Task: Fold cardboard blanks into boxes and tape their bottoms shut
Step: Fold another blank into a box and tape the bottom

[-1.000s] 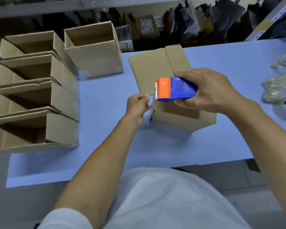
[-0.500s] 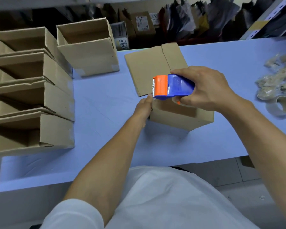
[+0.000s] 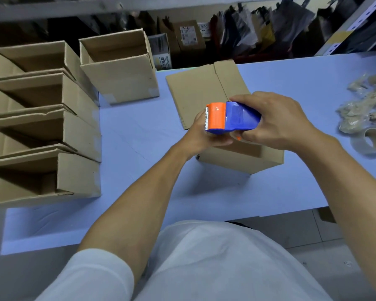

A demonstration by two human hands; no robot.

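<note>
1. Head view: R hand [image 3: 276,120] holds blue/orange tape dispenser [image 3: 232,118] above the box [image 3: 241,157] near table's [image 3: 139,135] middle, twd the front edge; fingers curled round the blue body, grip tight on it.
2. L hand [image 3: 204,135] sits under the dispenser's orange toothed end, fingers curled up at that end. Cannot tell if this grip pinches tape or just touches the dispenser; the fingertips are hidden behind it.
3. Box is upright on the table, its top mostly hidden by both hands & the dispenser.
4. Flat cardboard blank [image 3: 204,92] lies just behind the box, twd the back edge.
5. One open folded box [image 3: 117,68] stands at the back edge, left of the blank.
6. Row of open boxes lying on their sides [image 3: 52,131] runs along the left edge, front to back, packed touching.
7. Tape roll [image 3: 371,141] at the right edge, w/ crumpled tape scraps [image 3: 365,105] just behind it.
</note>
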